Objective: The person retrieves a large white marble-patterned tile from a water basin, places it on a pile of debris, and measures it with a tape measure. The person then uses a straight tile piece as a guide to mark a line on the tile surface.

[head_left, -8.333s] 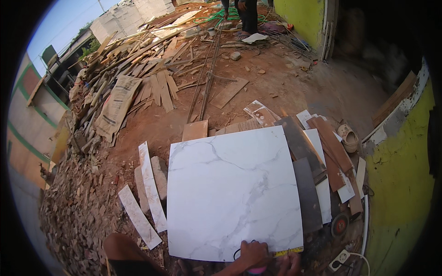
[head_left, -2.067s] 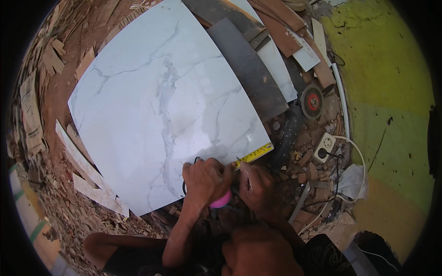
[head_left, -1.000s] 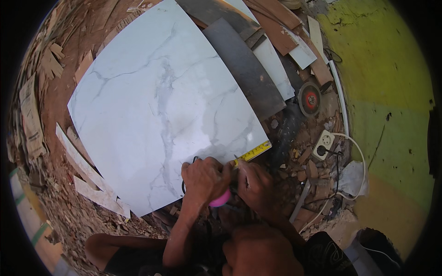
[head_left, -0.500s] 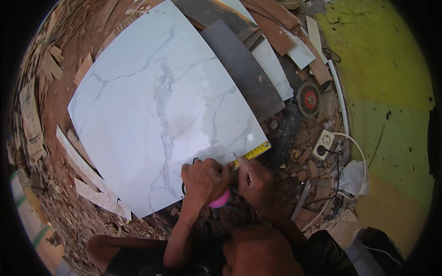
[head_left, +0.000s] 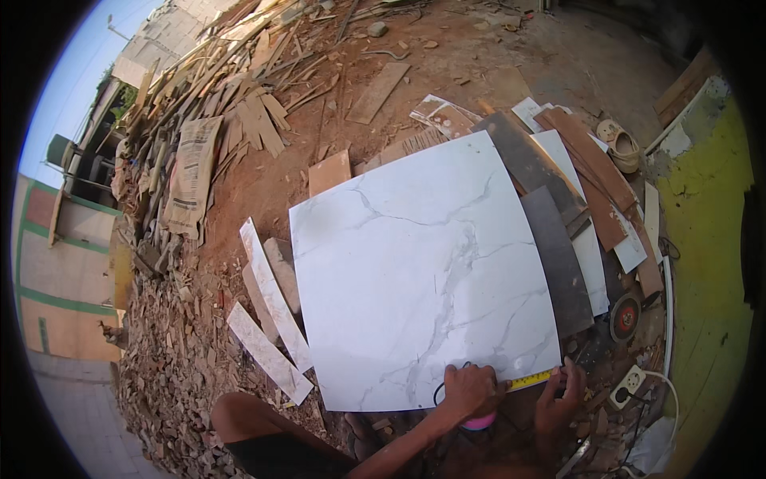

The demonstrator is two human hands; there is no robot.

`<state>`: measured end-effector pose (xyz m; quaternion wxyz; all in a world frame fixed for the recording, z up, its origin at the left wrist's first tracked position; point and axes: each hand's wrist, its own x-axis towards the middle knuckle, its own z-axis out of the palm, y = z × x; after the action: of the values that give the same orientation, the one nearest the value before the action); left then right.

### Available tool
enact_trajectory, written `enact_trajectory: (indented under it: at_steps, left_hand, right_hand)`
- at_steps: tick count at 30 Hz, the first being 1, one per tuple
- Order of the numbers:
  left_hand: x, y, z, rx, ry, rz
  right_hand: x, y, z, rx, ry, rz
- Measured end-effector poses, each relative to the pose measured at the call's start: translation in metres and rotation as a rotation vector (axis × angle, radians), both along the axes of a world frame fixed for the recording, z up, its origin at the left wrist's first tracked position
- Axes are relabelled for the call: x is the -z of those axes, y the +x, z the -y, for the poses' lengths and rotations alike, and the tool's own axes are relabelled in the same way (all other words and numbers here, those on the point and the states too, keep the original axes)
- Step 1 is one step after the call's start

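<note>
A large white tile [head_left: 399, 263] with grey veining lies flat in front of me. Along its near edge, towards the right corner, runs the yellow blade of a tape measure [head_left: 530, 380]. My left hand [head_left: 471, 394] is closed on the tape measure at the tile's edge. A black loop shows beside that hand, and a pink rounded part [head_left: 480, 421] shows under it. At the near right corner my right hand [head_left: 561, 396] has its fingers curled by the blade's far end. What lies between those fingertips is too small to make out.
An angle grinder's disc [head_left: 625, 319] and a white power socket [head_left: 629, 386] with cables lie to the right. Dark and brown tile pieces [head_left: 558, 255] overlap beyond the tile's right side. White strips [head_left: 271, 351] and rubble lie left. A yellow-green wall [head_left: 710, 263] stands at far right.
The view has lifted and turned left, so the tile appears lower and farther right. My right hand has slid along the blade away from my left hand, to the tile's corner.
</note>
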<state>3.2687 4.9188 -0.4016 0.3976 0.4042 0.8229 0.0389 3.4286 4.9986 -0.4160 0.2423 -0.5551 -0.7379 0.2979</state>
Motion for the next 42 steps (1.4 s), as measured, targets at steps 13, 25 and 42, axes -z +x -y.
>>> enact_trajectory:
  at_steps: [13,25,42]
  left_hand:
    - [0.007,-0.047,0.041,-0.198,0.136,0.020]
    - [-0.006,-0.165,0.064,-0.712,0.708,0.543]
    - [-0.020,-0.157,0.030,-1.012,1.164,1.417]
  right_hand:
    - [0.021,0.033,-0.024,-0.160,0.120,0.247]
    - [-0.067,-0.141,0.048,-0.346,0.501,0.193]
    - [-0.117,-0.276,0.056,-0.516,0.867,0.379]
